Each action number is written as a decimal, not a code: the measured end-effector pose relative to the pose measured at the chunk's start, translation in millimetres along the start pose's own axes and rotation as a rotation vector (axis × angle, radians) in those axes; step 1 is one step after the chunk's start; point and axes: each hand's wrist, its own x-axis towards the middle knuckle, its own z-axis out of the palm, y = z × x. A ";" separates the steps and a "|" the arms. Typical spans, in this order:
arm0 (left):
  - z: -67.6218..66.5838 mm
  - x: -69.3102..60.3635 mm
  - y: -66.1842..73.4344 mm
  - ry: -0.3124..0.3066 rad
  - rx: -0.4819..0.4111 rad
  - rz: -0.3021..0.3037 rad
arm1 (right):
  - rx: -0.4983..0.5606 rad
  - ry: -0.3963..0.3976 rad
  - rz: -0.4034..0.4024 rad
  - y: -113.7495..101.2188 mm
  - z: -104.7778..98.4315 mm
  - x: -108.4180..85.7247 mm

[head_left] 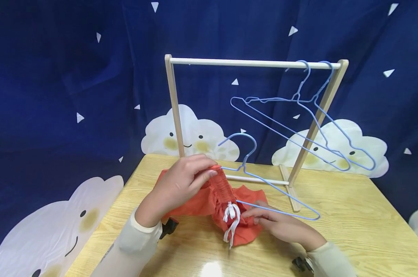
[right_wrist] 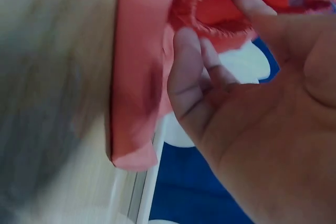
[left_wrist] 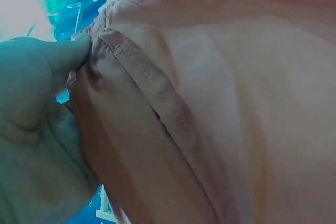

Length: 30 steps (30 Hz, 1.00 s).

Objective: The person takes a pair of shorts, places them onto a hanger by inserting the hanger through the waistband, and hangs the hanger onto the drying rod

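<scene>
A pair of orange-red shorts (head_left: 202,200) with a gathered elastic waistband (head_left: 223,188) and a white drawstring (head_left: 231,219) lies bunched on the table. My left hand (head_left: 184,181) pinches one end of the waistband between thumb and fingers, holding it raised; the left wrist view shows the pinched fabric (left_wrist: 173,87) close up. A blue hanger (head_left: 281,186) has part of its frame inside the waist opening, with its hook upward and its right end sticking out. At the other end of the waistband, my right hand (head_left: 285,225) touches the cloth, thumb and fingers apart around the rim (right_wrist: 210,30).
Behind the shorts stands a wooden rack (head_left: 229,62) with a white top rail. Two more blue hangers (head_left: 304,100) hang at the rail's right end. A dark blue curtain (head_left: 74,57) with clouds and white triangles backs the wooden table (head_left: 354,215).
</scene>
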 end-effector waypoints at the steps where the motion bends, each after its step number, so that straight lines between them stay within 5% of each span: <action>1: -0.3 0.1 0.3 0.001 -0.003 -0.001 | -0.026 0.011 -0.001 -0.7 3.2 0.3; 7: -2.7 -0.1 1.5 0.001 -0.029 -0.026 | -0.165 0.008 -0.106 -0.5 13.8 9.9; 14: -4.8 -0.6 -0.3 0.017 -0.038 -0.053 | -0.162 0.039 -0.078 0.9 7.5 7.1; 26: -10.2 0.4 -9.2 0.042 0.001 -0.123 | -0.235 0.177 0.017 -2.8 -44.0 -14.0; 30: -9.7 1.0 -16.2 0.066 0.008 -0.130 | -0.237 0.266 -0.052 -0.9 -62.3 -23.8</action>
